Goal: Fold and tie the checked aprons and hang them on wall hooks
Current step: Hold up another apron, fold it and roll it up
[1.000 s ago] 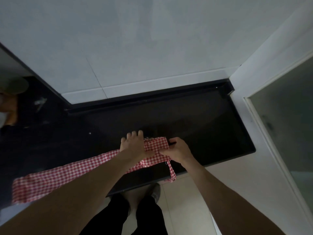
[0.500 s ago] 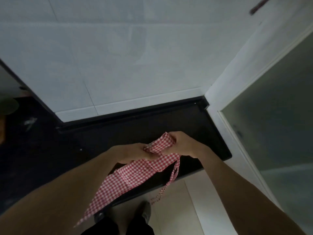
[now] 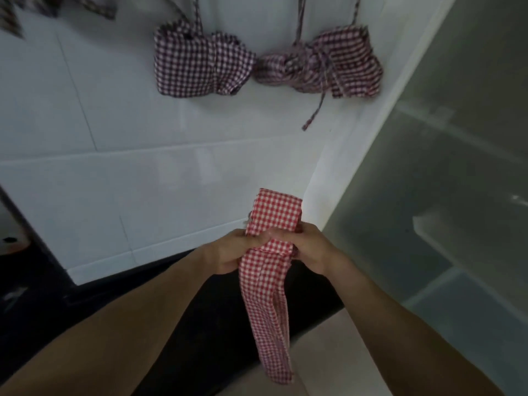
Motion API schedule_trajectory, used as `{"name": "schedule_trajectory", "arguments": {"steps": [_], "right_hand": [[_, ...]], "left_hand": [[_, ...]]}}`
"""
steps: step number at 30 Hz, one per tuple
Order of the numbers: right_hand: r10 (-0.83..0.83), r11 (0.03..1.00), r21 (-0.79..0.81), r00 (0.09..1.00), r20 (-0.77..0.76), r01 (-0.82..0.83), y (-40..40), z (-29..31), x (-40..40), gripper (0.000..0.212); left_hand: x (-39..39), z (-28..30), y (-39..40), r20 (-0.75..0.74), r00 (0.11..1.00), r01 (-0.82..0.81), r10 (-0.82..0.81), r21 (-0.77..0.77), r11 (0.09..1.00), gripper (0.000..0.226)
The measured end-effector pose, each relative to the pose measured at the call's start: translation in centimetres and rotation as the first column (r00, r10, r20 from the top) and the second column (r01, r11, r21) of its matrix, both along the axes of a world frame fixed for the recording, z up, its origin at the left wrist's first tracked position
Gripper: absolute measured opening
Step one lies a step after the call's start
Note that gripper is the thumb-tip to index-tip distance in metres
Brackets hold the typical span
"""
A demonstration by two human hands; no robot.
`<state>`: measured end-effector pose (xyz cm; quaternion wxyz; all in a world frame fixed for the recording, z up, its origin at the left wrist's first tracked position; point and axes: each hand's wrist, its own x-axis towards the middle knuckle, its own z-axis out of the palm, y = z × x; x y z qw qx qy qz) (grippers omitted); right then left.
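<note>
**tilefan:** White tiled wall [image 3: 120,115] fills most of the shot, with a checked scrap [image 3: 57,7] cut off at top left. The dark checked apron [image 3: 200,67] and the reddish checked apron [image 3: 328,67] hang bundled side by side, hooks out of frame.

**knotty:** Lower down, the left hand [image 3: 228,252] and right hand [image 3: 311,247] both clamp the folded red checked apron [image 3: 274,215], its tail dangling over the black tabletop [image 3: 200,310]. Frosted panel [image 3: 457,195] on the right is blurry.
</note>
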<state>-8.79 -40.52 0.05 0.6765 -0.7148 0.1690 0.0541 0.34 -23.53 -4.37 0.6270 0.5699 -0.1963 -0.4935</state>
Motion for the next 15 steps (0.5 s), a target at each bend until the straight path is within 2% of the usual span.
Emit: {"name": "schedule_trajectory", "arguments": {"steps": [3,7,10,12,15], "right_hand": [[0.004,0.999,-0.043,1.000,0.026,-0.003,-0.5,2.1,-0.8,0.051],[-0.100,0.972,-0.187,0.973,0.206,0.140,-1.6,5.4,-1.0,0.041],[-0.094,0.926,-0.319,0.942,0.323,0.201,-1.7,7.0,-0.9,0.028],[-0.077,0.879,-0.408,0.919,0.387,0.246,-1.5,7.4,-0.5,0.022],[-0.085,0.796,-0.489,0.866,0.492,0.356,-1.5,8.1,0.0,0.027]], "left_hand": [[-0.2,2.2,-1.0,0.032,0.999,0.020,-0.019,-0.046,0.999,0.083],[-0.6,4.8,-1.8,0.019,0.999,0.050,-0.049,-0.072,0.996,0.061],[-0.6,5.4,-2.4,0.044,0.997,0.068,-0.065,-0.075,0.995,0.054],[-0.5,6.0,-2.9,-0.004,1.000,0.019,-0.020,-0.106,0.994,0.050],[-0.2,6.6,-3.3,-0.084,0.996,-0.001,-0.014,-0.176,0.984,0.050]]}}
